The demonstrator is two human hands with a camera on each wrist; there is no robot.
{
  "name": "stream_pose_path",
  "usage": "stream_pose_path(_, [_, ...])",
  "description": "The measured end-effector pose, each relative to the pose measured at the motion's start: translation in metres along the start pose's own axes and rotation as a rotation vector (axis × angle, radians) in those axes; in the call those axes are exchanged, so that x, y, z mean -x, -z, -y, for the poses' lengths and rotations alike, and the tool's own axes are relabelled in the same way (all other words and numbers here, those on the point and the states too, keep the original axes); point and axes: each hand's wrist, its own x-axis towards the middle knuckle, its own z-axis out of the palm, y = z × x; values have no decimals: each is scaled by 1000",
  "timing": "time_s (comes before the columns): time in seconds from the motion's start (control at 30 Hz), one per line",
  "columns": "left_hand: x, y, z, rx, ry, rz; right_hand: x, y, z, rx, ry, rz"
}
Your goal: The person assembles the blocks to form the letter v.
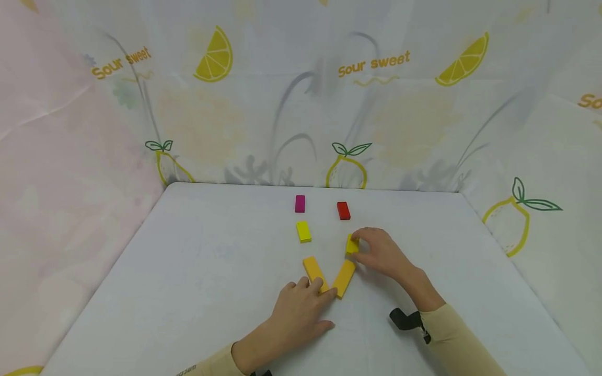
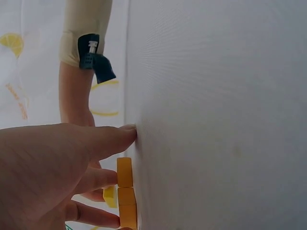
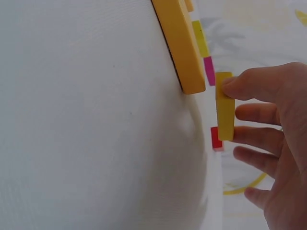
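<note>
Two long orange blocks form a V on the white table, a left block (image 1: 314, 269) and a right block (image 1: 345, 278), their near ends close together. My left hand (image 1: 297, 313) lies over that near end with fingers extended. One fingertip touches the right block's near end, and other fingertips rest at the left block, partly covering it. Between thumb and fingers my right hand (image 1: 383, 255) pinches a short yellow block (image 3: 224, 112), just beyond the far end of the right orange block. In the left wrist view the fingertips meet the orange blocks (image 2: 125, 201) from the side.
Farther back on the white table (image 1: 211, 250) lie another yellow block (image 1: 303, 232), a magenta block (image 1: 300, 203) and a red block (image 1: 344, 210). A lemon-printed cloth (image 1: 263, 104) hangs behind the table's back edge and along its sides.
</note>
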Motion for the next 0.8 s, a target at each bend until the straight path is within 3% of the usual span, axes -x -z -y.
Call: stream_pose_path(0.8, [-1,3,-2,-29,-3,-5,10,-5,-4,36,-18,-17])
